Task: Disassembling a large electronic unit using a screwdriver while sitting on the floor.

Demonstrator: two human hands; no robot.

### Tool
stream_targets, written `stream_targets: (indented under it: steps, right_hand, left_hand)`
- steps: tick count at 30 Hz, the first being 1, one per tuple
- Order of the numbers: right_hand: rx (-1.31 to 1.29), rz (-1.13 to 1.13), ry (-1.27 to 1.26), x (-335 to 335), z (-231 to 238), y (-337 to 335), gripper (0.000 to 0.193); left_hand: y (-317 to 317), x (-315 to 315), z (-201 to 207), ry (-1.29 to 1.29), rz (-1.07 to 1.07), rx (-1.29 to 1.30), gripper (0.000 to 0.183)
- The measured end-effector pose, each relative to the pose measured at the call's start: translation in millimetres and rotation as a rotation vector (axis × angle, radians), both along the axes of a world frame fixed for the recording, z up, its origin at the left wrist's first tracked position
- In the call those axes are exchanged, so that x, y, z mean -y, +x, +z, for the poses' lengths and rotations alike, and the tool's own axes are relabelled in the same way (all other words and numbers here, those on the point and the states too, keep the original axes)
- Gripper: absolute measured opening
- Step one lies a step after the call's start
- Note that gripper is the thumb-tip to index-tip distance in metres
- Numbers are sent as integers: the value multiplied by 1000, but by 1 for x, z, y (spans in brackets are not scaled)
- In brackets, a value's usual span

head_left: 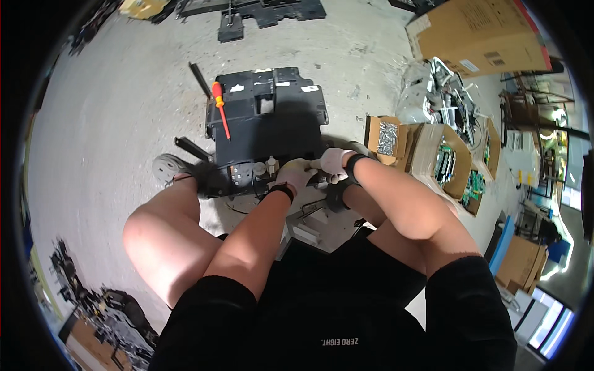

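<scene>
A black flat machine unit (266, 139) lies on the floor between my legs, its near end showing metal parts and fittings. Both my hands wear pale gloves and meet over the right side of that near end. My left hand (296, 173) is closed, beside a small light-coloured fitting (271, 164). Close against its fingertips, my right hand (335, 164) is closed too, with fingers bent. Whatever lies between the fingers is too small or hidden to make out. A screwdriver (221, 110) with a red and yellow handle and a red shaft rests on top of the unit.
Right of the unit stand a small carton of screws (388, 137) and a larger box with circuit boards (448, 164). Beyond them are bagged metal parts (439, 99) and a big cardboard box (476, 37). Black parts (272, 11) lie at the far side, more scrap (111, 315) at lower left.
</scene>
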State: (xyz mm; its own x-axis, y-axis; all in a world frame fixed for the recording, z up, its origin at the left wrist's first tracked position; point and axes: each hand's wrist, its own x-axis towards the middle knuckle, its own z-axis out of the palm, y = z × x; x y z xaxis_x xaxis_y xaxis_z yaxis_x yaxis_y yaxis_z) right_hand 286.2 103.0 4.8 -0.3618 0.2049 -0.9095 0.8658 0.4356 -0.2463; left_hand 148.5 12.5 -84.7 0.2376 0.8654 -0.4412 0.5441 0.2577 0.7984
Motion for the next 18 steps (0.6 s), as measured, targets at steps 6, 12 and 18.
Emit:
stream_targets:
  steps: [6,12,18]
  right_hand:
    - [-134,329,484,9,-8,-8,33]
    - [208,-294,290,-2,43,-40,71]
    - [155,501,106,-8,-58,3,60]
  left_hand:
    - [-7,7,-13,55,86,87,31]
    - [-9,10,-17,80,79,42,29]
    - [4,-2,7,-3,21,21,31]
